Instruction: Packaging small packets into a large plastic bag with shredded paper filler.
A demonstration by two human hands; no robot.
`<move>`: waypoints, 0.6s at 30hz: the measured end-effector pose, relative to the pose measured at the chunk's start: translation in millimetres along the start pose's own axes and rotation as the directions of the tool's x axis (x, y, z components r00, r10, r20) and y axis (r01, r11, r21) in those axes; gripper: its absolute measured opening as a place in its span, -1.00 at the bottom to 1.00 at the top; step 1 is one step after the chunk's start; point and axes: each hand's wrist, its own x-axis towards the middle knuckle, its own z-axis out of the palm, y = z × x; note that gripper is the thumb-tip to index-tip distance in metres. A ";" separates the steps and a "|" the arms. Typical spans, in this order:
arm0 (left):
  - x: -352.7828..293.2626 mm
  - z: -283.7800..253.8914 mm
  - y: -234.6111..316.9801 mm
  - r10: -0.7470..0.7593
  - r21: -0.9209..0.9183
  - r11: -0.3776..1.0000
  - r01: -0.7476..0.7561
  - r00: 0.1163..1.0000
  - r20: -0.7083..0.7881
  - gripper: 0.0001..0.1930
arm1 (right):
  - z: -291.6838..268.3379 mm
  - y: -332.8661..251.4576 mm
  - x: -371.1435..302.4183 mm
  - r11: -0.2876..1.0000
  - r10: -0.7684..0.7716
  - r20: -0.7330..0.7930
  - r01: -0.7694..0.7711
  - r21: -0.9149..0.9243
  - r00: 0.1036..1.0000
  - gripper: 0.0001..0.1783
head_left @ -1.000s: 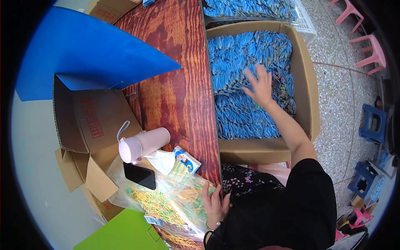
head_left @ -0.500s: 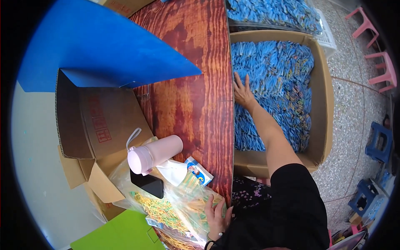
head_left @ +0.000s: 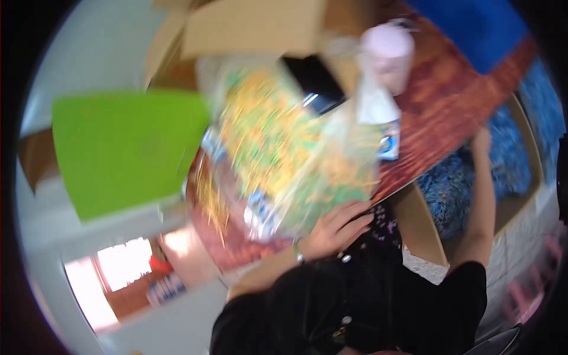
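Left hand (head_left: 334,229) lies flat, fingers (head_left: 355,214) slightly spread, on a clear bag (head_left: 284,154) at the tabletop (head_left: 438,118) near edge. Right hand (head_left: 480,141) touches the far edge; finger state indeterminable.

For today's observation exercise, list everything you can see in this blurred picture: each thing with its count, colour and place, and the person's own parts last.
Clear bag of small pieces: one, yellow and green, middle of the table.
Table: one, reddish-brown wood, upper right.
Cup: one, pale pink, top, on the table.
Cardboard box: one, brown, top.
Sheet: one, bright green, left.
Sheet: one, blue, top right.
Carton of blue pieces: one, brown, right, beside the table.
Left hand: on the bag's near edge.
Right hand: at the carton, by the table edge.
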 end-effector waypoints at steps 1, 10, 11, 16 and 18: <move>-15.2 -5.9 1.4 -0.075 0.038 0.996 0.077 0.996 -0.048 -0.70 | -50.7 -16.9 -20.6 0.990 -0.094 -0.008 0.092 -0.111 0.996 -0.63; -140.2 -52.3 -33.5 -0.218 0.227 0.922 0.314 0.905 -0.366 -0.63 | -215.6 -276.6 -221.0 0.446 -0.615 -0.264 0.604 0.661 0.743 -0.81; -150.1 -59.4 -34.5 -0.224 0.223 0.918 0.327 0.893 -0.390 -0.63 | -207.9 -323.0 -244.6 0.384 -0.735 -0.144 0.582 0.717 0.663 -0.82; -196.7 -55.5 -46.4 -0.496 0.403 0.703 0.585 0.811 -0.311 -0.42 | -115.0 -495.2 -331.0 -0.100 -0.995 -0.038 0.906 0.412 -0.092 -0.76; -218.1 -42.5 -47.3 -0.554 0.421 0.680 0.600 0.797 -0.242 -0.43 | -78.2 -522.0 -353.6 -0.162 -0.980 0.071 0.947 0.277 -0.188 -0.73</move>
